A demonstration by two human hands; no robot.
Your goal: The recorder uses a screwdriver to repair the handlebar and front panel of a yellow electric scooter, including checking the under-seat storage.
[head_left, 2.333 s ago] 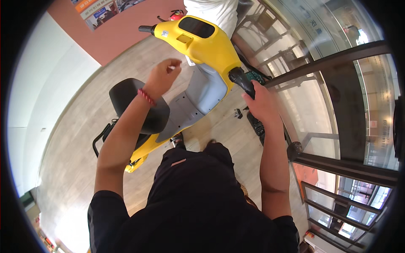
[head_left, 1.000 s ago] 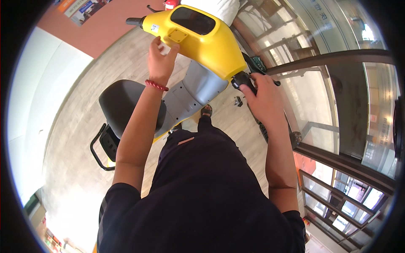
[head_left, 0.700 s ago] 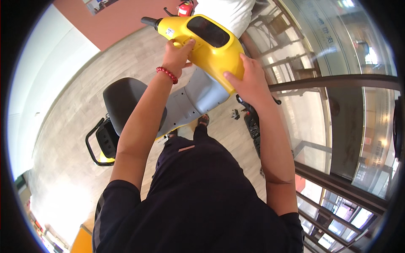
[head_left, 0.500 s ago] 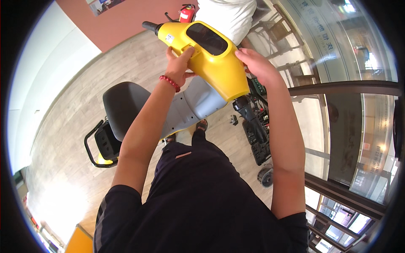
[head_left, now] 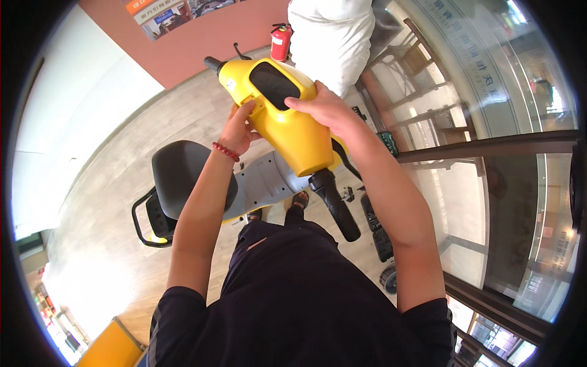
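A yellow handlebar cover [head_left: 287, 140] of a scooter is before me, with a dark oval display [head_left: 269, 78] set in its top. My left hand [head_left: 237, 129] grips its left edge, the thumb on a small recess beside the display and the fingers partly underneath. On the right side my right hand [head_left: 330, 113] clasps the cover. Its thumb rests at the display's lower corner; the other fingers are mostly hidden over the far edge. Black handgrips stick out at both ends, the near handgrip [head_left: 339, 211] toward me and the far handgrip [head_left: 213, 63] at upper left.
The scooter's grey body [head_left: 266, 174] and dark seat [head_left: 189, 174] extend left below my arms. A red fire extinguisher [head_left: 280, 43] stands by the wall, beside bulky white fabric [head_left: 333, 43]. Black tool cases [head_left: 378, 235] lie on the floor at right, near a dark-framed glass partition [head_left: 513, 144].
The handlebar cover now appears lower and further left, turned so the near handgrip points more toward me. My right hand has shifted from its right edge onto the display's corner. My left hand keeps its hold.
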